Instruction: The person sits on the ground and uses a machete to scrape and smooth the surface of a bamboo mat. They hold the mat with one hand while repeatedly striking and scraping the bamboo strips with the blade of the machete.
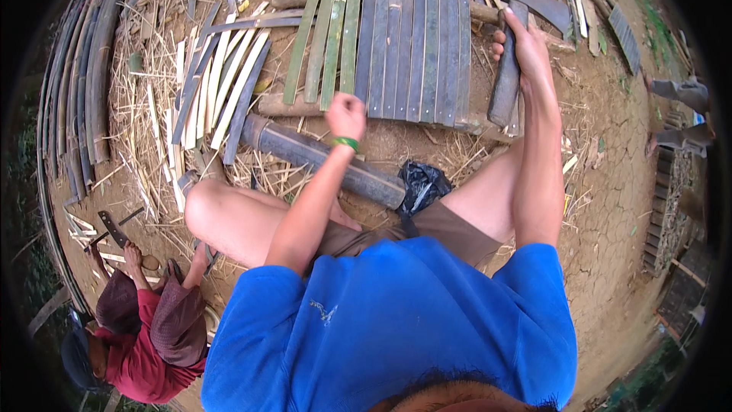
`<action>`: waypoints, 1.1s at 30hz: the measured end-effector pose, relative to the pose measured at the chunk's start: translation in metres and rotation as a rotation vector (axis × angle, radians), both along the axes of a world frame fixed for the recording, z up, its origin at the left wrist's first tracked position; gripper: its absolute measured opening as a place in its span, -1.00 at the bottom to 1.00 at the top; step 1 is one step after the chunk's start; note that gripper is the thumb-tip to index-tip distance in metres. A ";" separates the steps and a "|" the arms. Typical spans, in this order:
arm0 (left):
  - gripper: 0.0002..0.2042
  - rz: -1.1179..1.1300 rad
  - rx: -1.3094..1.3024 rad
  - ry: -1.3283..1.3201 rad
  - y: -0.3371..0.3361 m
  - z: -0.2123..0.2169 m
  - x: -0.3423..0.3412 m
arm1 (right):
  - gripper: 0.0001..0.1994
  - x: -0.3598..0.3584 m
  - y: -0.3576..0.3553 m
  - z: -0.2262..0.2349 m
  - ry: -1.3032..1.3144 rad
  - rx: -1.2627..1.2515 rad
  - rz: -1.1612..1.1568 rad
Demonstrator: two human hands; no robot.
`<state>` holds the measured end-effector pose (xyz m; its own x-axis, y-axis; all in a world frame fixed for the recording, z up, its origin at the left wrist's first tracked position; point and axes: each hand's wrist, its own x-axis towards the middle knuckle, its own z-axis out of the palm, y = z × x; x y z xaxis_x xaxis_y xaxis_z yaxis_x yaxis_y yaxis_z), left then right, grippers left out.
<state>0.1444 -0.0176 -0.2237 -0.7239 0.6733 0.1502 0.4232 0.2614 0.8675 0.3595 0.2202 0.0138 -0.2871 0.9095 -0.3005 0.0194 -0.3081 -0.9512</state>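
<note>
My right hand is wrapped round the dark handle of a hatchet, held over the right end of a panel of bamboo slats. The panel has dark slats side by side, with small nail heads showing along their near ends. Several green slats lie at its left, spaced a little apart. At the near end of the rightmost green slat is my left hand, its fingers closed together; whatever they pinch is too small to make out. Round wooden poles run crosswise beneath the slats.
A thick dark bamboo tube lies between my legs and the panel, a black plastic bag beside its end. Split strips are heaped at left, near long bamboo poles. At lower left another person crouches, holding a blade.
</note>
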 end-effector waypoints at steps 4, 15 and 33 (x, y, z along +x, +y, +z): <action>-0.87 0.174 -0.039 -0.154 -0.023 -0.014 -0.063 | -0.75 -0.027 -0.004 -0.004 0.035 -0.035 0.100; -0.88 0.314 -0.117 -0.404 -0.030 -0.035 -0.024 | -0.74 -0.065 -0.014 -0.009 -0.010 -0.043 0.158; -0.89 0.036 -0.147 0.037 -0.019 -0.015 0.005 | -0.74 -0.045 -0.015 -0.004 -0.010 -0.052 0.145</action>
<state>0.1493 -0.0366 -0.2389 -0.7436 0.6639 0.0794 0.4426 0.3997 0.8027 0.3142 0.2049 0.0097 -0.4113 0.8417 -0.3498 0.0763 -0.3506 -0.9334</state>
